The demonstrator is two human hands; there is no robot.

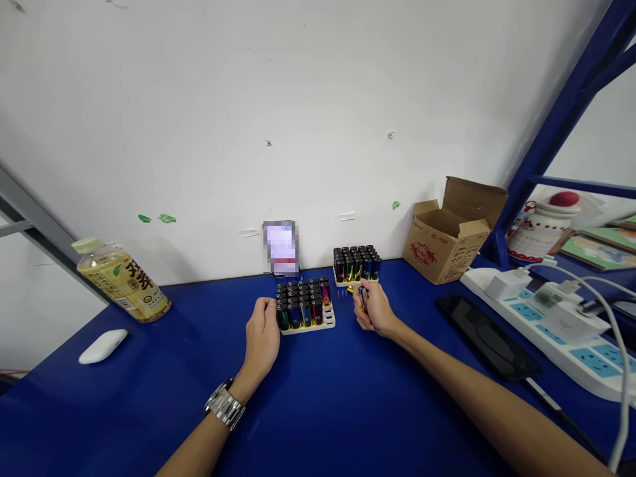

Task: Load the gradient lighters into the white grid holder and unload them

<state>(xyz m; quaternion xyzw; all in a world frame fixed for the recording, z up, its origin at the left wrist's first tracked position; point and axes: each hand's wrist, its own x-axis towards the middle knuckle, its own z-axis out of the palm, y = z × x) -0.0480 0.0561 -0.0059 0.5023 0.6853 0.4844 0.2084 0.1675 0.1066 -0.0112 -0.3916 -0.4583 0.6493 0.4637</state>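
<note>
A white rack [328, 321] with oval holes holds rows of small shiny coloured tubes with black tops [299, 306]; several holes at its right front have no tubes. Curled against the rack's left side is my left hand [263, 333], its fingertips partly hidden. My right hand [376, 310] is closed around a small shiny tube [362, 295] just right of the rack. A gold-coloured piece [350, 289] shows beside its fingers; whether it belongs to that tube I cannot tell. Behind stands a second white rack [342, 283] of similar black-topped tubes [356, 264].
A phone [281, 248] leans on the wall. At left are a yellow drink bottle [124, 279] and a white case [103, 346]. An open cardboard box [442, 242], a dark phone [487, 336] and a white power strip [541, 331] with cables lie at right.
</note>
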